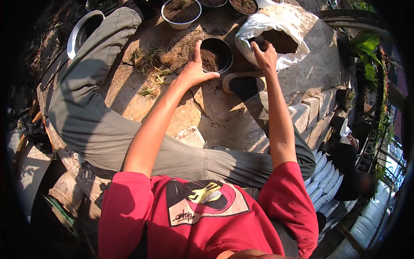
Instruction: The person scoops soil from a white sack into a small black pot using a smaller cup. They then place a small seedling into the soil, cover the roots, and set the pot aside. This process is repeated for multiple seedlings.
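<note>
My left hand (199, 66) grips the rim of a round dark pot (228, 58), its thumb and fingers spread around the near left side. Brown soil lies in the left part of that pot. To the right, my right hand (266, 56) is at the opening of a white plastic sack (299, 58) of dark soil. Its fingers hold a small dark object (257, 42), perhaps a scoop, partly hidden in the sack's mouth. Small grassy plants (150, 58) with roots lie on the ground left of the pot.
Soil-filled pots (181, 25) stand beyond, along the top edge. An empty white-rimmed pot (71, 42) is at the upper left. My sandalled foot (247, 84) rests below the sack. Stone blocks (299, 116) edge the cracked ground; another person (346, 162) is at the far right beside stacked white bags (323, 181).
</note>
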Demonstrator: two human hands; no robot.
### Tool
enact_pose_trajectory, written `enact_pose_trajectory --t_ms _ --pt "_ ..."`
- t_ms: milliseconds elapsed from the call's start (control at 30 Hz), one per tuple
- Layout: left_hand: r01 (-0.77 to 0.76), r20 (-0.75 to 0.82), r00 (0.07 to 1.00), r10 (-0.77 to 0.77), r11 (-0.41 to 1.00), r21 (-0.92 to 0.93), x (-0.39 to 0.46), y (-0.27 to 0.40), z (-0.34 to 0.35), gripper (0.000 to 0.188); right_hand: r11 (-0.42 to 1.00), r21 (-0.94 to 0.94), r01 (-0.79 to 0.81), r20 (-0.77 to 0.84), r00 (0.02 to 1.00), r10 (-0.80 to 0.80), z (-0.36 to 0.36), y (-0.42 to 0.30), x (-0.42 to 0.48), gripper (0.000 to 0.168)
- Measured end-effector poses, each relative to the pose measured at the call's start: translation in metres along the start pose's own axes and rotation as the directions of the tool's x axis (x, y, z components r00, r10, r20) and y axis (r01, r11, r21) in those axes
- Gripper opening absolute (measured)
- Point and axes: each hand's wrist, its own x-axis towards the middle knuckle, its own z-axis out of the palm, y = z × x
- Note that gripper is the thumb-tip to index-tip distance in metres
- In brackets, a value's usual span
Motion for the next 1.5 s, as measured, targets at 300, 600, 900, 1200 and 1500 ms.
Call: enact_pose_trajectory --t_ms 300,600,900,1200,1500 --pt "0.005 0.01 1.0 -0.005 1.0 -0.017 0.001 0.001 -0.001 0.141 0.978 0.145 -0.151 -0.13 0.977 0.17 -0.043 0.026 -0.002 0.088" --pt "0.043 0.019 0.999 -0.042 0.999 -0.017 0.003 -0.002 0.0 0.141 0.972 0.223 0.077 -0.253 0.967 -0.018 -0.084 -0.023 -0.051 0.078" --pt "0.027 -0.028 0.999 -0.025 0.997 0.075 0.001 0.002 0.003 0.144 0.908 -0.148 0.393 -0.42 0.806 -0.417 -0.043 -0.042 -0.079 0.088" --pt "0.078 0.067 0.995 -0.073 0.995 -0.065 -0.002 0.01 -0.005 0.141 0.983 -0.174 0.057 -0.306 0.946 -0.109 -0.035 0.016 -0.018 0.093" --pt "0.013 -0.014 1.0 -0.012 0.999 0.044 0.0 0.0 -0.001 0.144 0.999 0.023 -0.041 0.018 0.999 0.04 -0.016 -0.012 -0.006 0.087"
